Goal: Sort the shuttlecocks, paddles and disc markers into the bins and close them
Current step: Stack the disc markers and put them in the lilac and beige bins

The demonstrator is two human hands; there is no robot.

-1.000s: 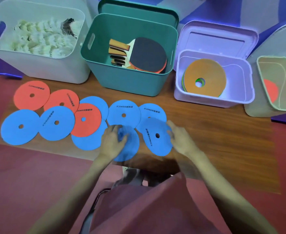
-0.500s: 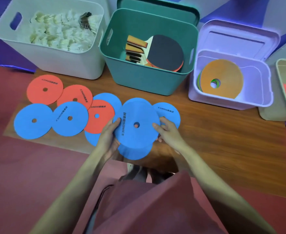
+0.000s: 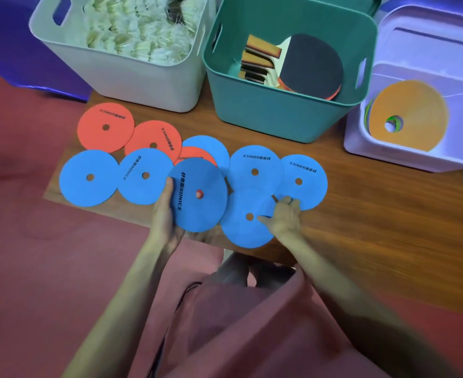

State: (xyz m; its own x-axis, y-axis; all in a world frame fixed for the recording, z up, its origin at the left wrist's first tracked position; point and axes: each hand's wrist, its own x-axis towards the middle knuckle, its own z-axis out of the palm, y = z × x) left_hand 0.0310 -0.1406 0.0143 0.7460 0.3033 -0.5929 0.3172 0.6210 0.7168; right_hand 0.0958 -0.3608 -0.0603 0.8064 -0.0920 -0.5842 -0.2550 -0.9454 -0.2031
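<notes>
Left hand (image 3: 167, 214) grips a flat blue disc marker (image 3: 197, 195) by its near-left edge, thumb on top and fingers curled beneath, holding it lifted above the wooden table (image 3: 375, 227). Right hand (image 3: 282, 218) rests on a second blue disc marker (image 3: 245, 222) at 3 o'clock from the first, thumb pressing on its face; its fingers curl at the edge of a third blue disc (image 3: 302, 181), and whether they pinch it cannot be told.

Items in descending size:

1. White plastic bin (image 3: 132, 75), at 11 o'clock, holds white feather shuttlecocks (image 3: 140, 28).
2. Teal plastic bin (image 3: 276, 113), at 12 o'clock, holds wooden-handled paddles (image 3: 312, 64) with dark rubber faces.
3. Lilac plastic bin (image 3: 405, 156), at 2 o'clock, is open and holds an orange disc marker (image 3: 410, 105) leaning on others.
4. Loose discs on the table at 10 to 12 o'clock: four more blue, overlapping, including one (image 3: 255, 166) just beyond the right hand.
5. Three red disc markers (image 3: 106, 126), one largely covered by the lifted disc.
</notes>
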